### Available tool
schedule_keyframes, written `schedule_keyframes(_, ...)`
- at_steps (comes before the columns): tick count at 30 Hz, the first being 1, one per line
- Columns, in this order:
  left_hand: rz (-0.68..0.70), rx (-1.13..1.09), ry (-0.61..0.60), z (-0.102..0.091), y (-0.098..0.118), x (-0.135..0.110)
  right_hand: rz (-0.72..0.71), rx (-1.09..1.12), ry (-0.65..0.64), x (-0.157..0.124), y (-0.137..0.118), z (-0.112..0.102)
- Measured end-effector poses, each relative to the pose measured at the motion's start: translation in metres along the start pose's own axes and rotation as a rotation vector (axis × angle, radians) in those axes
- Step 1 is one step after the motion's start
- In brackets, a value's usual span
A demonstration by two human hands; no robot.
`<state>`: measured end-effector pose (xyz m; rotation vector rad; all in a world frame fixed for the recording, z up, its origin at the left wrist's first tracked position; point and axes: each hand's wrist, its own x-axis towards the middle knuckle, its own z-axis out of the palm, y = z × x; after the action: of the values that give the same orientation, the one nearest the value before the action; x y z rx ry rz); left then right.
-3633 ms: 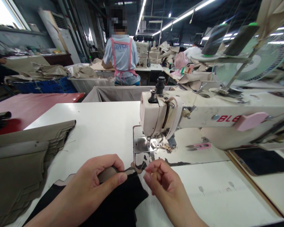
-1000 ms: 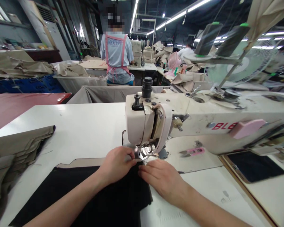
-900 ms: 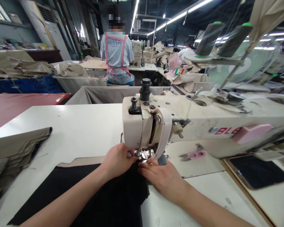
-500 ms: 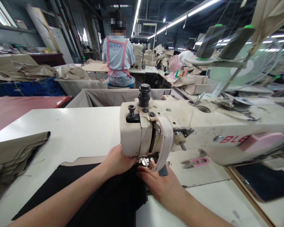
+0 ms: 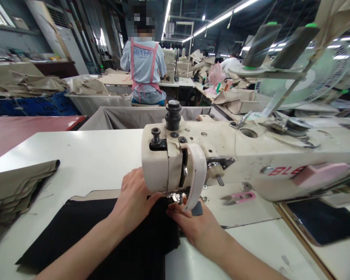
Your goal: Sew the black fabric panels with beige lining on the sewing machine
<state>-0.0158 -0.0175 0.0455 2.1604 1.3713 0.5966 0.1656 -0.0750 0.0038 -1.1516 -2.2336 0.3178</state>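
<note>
Black cloth (image 5: 81,217) lies on the white counter (image 5: 105,151), its far right part at the metal foot (image 5: 176,197) of the sewing machine (image 5: 160,167). A beige layer (image 5: 102,194) shows along its far edge. The left hand (image 5: 132,192) rests on the cloth, thumb pointing toward the foot; whether its grip pinches fabric cannot be told. The right hand (image 5: 198,223) is just right of the foot, fingers apparently close together; fingertips partly obscured, its grip cannot be confirmed either. Small pink-handled scissors (image 5: 240,198) and a phone (image 5: 321,217) lie farther right. Folded cloth (image 5: 17,181) lies at far left.
</note>
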Motion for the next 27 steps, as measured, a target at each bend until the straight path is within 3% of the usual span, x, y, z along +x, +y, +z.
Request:
schedule_keyframes(3, -0.006, -0.036, 0.064, 0.011, 0.008, -0.044, 0.069, 0.08, -0.006, 0.001, -0.002, -0.004)
schedule_keyframes(7, -0.093, -0.143, -0.08, 0.029, 0.007, -0.076, 0.216, 0.262, 0.01, -0.012, -0.018, -0.006)
schedule_keyframes(11, -0.107, -0.228, -0.118, 0.03, -0.005, -0.072, 0.718, 1.124, 0.031, -0.028, -0.046, -0.003)
schedule_keyframes(13, -0.104, -0.244, -0.116, 0.028, -0.008, -0.068, 0.848, 1.377, 0.068, -0.03, -0.055, -0.001)
schedule_keyframes(16, -0.046, -0.229, -0.112, 0.027, -0.006, -0.067, 0.913, 1.386, 0.136, -0.027, -0.058, 0.003)
schedule_keyframes(19, 0.09, -0.184, -0.005, 0.032, 0.002, -0.072, 0.993, 1.341, 0.13, -0.023, -0.056, 0.006)
schedule_keyframes(23, 0.43, -0.001, 0.264, 0.042, 0.008, -0.081, 1.059, 1.319, 0.1, -0.022, -0.059, 0.007)
schedule_keyframes(25, 0.579, 0.065, 0.32, 0.045, 0.005, -0.084, 1.083, 1.316, 0.102, -0.023, -0.063, 0.006)
schedule_keyframes(27, 0.638, 0.091, 0.317, 0.046, 0.001, -0.086, 1.099, 1.324, 0.115, -0.024, -0.065, 0.004)
